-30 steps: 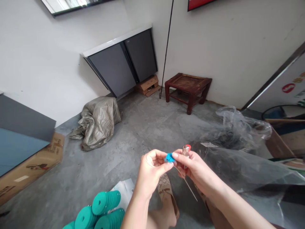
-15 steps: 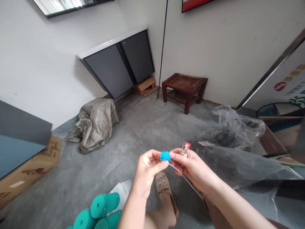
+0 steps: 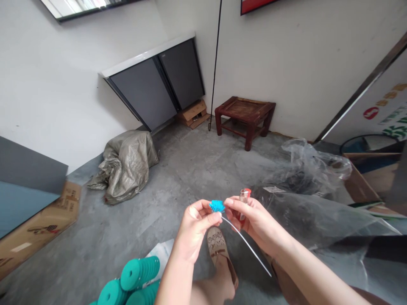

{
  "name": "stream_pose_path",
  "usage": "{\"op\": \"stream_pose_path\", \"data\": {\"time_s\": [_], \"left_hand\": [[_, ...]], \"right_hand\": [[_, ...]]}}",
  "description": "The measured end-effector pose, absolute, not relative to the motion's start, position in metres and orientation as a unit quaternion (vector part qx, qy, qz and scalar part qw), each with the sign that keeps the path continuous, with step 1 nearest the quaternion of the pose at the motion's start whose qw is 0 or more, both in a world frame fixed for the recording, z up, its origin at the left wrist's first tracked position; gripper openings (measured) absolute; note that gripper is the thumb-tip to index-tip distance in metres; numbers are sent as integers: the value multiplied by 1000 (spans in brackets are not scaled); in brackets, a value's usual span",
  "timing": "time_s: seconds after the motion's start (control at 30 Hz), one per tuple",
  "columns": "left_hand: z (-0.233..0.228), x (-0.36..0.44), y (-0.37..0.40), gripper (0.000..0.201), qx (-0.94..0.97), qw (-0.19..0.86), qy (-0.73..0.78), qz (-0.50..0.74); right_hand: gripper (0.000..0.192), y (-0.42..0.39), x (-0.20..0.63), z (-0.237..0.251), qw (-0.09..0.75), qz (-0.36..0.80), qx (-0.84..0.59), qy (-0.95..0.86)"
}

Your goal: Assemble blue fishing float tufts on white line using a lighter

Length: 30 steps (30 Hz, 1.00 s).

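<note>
Between the thumb and fingers of my left hand (image 3: 197,224) is a small blue fringed tuft (image 3: 217,206). A thin white wire (image 3: 249,245) runs from beside the tuft, under my thumb, down to the right, its far end free in the air. My right hand (image 3: 244,216) is closed around a lighter (image 3: 243,196) with a metal top and a red button, held upright. Its thumb and forefinger are close to the tuft's right edge; whether they touch it I cannot tell. My fingers hide most of the lighter's body.
Teal spools (image 3: 140,271) are stacked at lower left by a white sheet. A crumpled grey sack (image 3: 127,165) lies on the floor. Beyond stands a brown wooden stool (image 3: 246,114); clear plastic wrap (image 3: 337,212) covers things at right. A cardboard box (image 3: 47,233) lies far left.
My right fingertips have drawn slightly away from the blue tuft, which shows its fringe more fully. The white wire's free end is now in plain sight. The view has shifted a little.
</note>
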State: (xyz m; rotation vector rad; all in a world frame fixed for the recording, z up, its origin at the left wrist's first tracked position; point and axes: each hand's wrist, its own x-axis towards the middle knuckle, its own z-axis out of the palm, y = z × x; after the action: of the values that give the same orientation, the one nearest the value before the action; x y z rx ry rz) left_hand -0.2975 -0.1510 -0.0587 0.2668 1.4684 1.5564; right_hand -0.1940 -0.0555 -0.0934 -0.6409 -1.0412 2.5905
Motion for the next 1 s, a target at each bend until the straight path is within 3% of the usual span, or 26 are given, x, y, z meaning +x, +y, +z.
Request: {"op": "stream_pose_path", "data": {"time_s": [0.2,0.8,1.0], "left_hand": [[-61,-297,-150,26,88,492,577,646],[-63,-297,-149,27,55,490,571,657],[-65,-297,-149,24,62,491,571,655]], "right_hand": [[22,-57,-196,-98,135,894,-216,-368],[18,-56,-197,-95,176,894,-245,-332],[23,-56,-196,-89,203,858,-238,-408]]}}
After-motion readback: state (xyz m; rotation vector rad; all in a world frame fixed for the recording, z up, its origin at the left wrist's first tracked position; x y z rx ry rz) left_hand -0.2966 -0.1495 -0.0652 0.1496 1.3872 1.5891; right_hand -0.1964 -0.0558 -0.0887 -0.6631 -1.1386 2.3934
